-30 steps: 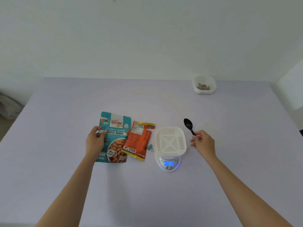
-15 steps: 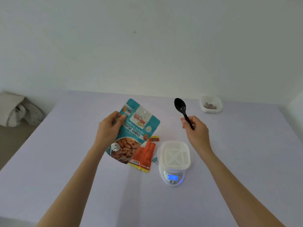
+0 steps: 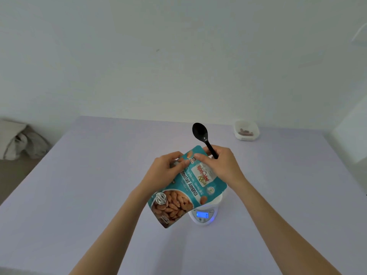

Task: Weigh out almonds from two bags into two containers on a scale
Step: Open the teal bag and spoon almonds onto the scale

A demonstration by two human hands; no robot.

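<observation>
Almond bag [image 3: 185, 187] pinched at its top by both hands, left [image 3: 165, 171], right [image 3: 218, 165] also clutching spoon [image 3: 202, 135]; opening comes next, needing a pull-apart.

Soft even daylight, faint shadows, slight softness, wide-angle bending at edges.

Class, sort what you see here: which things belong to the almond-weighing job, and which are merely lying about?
Belonging to the job:
teal almond bag, held up by left hand and right hand
black spoon, in the right hand
scale, display lit
far white container with brown pieces inside

Lying about:
crumpled pale bundle on the floor beside the table
</observation>
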